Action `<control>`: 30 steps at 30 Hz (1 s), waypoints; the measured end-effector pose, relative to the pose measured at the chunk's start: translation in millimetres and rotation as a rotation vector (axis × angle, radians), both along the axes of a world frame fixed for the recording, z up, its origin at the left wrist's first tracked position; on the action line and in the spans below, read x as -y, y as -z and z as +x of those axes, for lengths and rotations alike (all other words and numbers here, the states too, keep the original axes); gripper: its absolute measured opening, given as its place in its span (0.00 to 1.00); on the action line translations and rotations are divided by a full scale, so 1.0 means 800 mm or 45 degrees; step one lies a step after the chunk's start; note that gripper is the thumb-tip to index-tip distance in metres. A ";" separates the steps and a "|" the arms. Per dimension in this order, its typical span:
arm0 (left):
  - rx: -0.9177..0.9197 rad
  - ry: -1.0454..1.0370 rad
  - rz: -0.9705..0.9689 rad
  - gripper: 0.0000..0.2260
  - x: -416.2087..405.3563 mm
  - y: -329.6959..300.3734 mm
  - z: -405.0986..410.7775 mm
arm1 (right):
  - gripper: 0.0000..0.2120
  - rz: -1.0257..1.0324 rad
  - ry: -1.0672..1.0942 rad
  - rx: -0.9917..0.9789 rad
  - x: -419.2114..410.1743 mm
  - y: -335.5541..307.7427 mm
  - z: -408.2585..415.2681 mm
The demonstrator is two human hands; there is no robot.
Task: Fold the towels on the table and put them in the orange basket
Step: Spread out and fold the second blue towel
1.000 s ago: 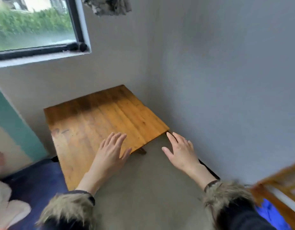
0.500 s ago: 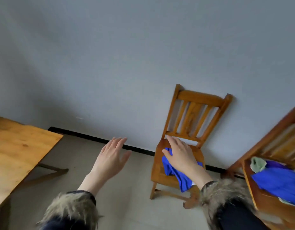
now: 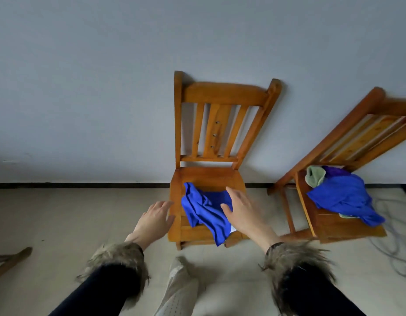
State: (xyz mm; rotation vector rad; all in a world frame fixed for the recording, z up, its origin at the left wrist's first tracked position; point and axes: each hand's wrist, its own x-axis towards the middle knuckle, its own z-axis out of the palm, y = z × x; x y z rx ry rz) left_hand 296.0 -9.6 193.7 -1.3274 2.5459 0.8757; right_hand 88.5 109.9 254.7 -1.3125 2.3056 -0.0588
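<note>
Change: since a second ago the view has swung off the tabletop, along the wall, to two wooden chairs; half a second ago the near chair stood right of centre, now it is dead ahead and both hands have come in over its front.
Sleeves: dark, with shaggy fur cuffs, at the bottom edge, one on each arm.
Shoe: a pale dotted shoe on the floor between the arms.
Left hand: left hand reaches forward at the left front corner of the seat, fingers straight and slightly spread, holding nothing; whether they touch the seat edge cannot be told.
Right hand: right hand stretched over the right half of the seat, fingers straight and loose, thumb out to the left above the cloth; it grips nothing, and contact with the cloth cannot be told.
Blue towel: a crumpled blue towel lies on the seat, one corner hanging over the front edge, a small white tag showing by the wrist.
Near chair: near chair with a slatted back, set against the grey wall.
Second chair: second chair to the right, seen tilted, well apart from the hands.
Towel heap: on its seat a heap of towels, blue on top, with pale green and purple at the back.
Cable: grey cable looped on the floor at far right.
Stick: a wooden piece at the left edge, low; what it belongs to cannot be told.
</note>
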 end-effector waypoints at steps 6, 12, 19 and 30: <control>0.156 0.125 0.113 0.19 0.035 0.086 -0.048 | 0.25 0.115 -0.006 0.078 0.032 0.102 -0.023; 0.155 0.173 0.019 0.28 0.046 0.190 -0.080 | 0.19 0.049 -0.009 0.147 0.077 0.218 -0.040; 0.283 0.168 -0.124 0.29 0.088 0.274 -0.113 | 0.18 0.087 -0.191 0.197 0.095 0.329 -0.025; 0.032 0.579 -0.386 0.08 0.138 0.299 -0.157 | 0.22 0.137 -0.137 0.244 0.103 0.375 -0.047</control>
